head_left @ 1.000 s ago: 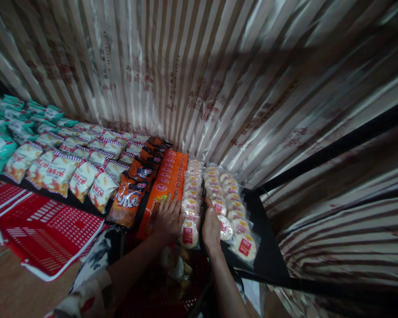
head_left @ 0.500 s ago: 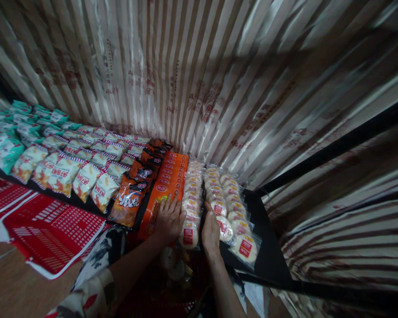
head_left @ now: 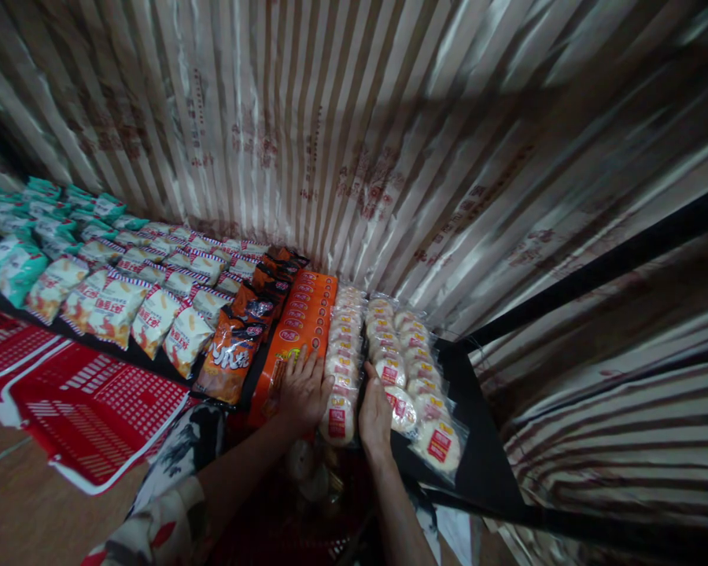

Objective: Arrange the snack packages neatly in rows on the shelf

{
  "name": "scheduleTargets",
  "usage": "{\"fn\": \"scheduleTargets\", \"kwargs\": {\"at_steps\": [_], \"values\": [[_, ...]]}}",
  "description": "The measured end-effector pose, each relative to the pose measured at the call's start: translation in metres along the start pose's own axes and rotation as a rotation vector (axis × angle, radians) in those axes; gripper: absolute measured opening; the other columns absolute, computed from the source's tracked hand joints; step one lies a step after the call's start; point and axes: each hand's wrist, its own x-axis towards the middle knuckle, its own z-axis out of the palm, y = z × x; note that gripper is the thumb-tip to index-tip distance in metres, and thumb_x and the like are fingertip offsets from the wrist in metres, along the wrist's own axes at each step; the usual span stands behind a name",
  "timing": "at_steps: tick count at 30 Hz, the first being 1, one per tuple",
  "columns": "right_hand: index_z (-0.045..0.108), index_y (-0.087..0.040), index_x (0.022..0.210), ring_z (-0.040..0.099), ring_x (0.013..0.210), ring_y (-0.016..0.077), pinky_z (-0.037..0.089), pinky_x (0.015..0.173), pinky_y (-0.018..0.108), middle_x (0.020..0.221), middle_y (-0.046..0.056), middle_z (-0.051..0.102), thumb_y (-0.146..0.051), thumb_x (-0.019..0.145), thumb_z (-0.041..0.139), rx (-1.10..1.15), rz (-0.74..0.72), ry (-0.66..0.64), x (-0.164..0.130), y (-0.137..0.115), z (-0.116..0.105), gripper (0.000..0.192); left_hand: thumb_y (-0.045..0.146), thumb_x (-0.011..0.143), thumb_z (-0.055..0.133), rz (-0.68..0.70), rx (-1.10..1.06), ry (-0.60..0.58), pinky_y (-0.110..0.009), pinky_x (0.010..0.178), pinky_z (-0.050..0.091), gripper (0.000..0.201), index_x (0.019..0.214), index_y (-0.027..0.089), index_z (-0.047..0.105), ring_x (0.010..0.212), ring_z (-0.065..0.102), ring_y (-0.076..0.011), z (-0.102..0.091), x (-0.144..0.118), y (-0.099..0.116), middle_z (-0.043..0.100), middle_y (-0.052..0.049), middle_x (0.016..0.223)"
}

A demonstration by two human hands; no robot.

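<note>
My left hand lies flat, fingers spread, on the near end of a row of orange boxes on a black shelf. Its fingertips touch a row of clear-wrapped pale round cakes with red labels. My right hand presses edge-on between that row and the neighbouring row of round cakes. A third row of cakes lies further right. Neither hand grips anything.
Left of the boxes lie orange-brown snack bags, white snack bags and teal bags. Red plastic baskets sit at lower left. A striped curtain hangs behind the shelf. A black frame bar crosses at right.
Both hands stay at the near ends of the cake rows; the view has shifted slightly right and up.
</note>
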Motion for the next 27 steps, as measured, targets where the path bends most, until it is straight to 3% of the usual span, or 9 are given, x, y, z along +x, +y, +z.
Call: {"fn": "scheduleTargets", "kwargs": {"at_steps": [12,27], "values": [[0.051,-0.011,0.131,0.04,0.132,0.0233,0.026,0.113,0.044,0.138,0.014,0.049,-0.063,0.089,0.021,0.053,-0.071,0.02,0.0003,-0.0013,-0.0017,0.073,0.034,0.092,0.038,-0.02,-0.041,0.043,-0.052,0.107,0.033,0.039,0.119,0.015,0.059,0.132,0.041,-0.03,0.0031,-0.0005,0.0,0.054,-0.011,0.134],[0.05,-0.009,0.132,0.04,0.132,0.0238,0.027,0.112,0.043,0.139,0.015,0.048,-0.063,0.09,0.02,0.029,-0.074,0.025,-0.0011,-0.0049,-0.0028,0.075,0.031,0.093,0.037,-0.021,-0.086,0.042,-0.052,0.109,0.032,0.038,0.12,0.014,0.058,0.133,0.039,-0.0283,0.0034,0.0007,-0.0009,0.054,-0.012,0.134]]}}
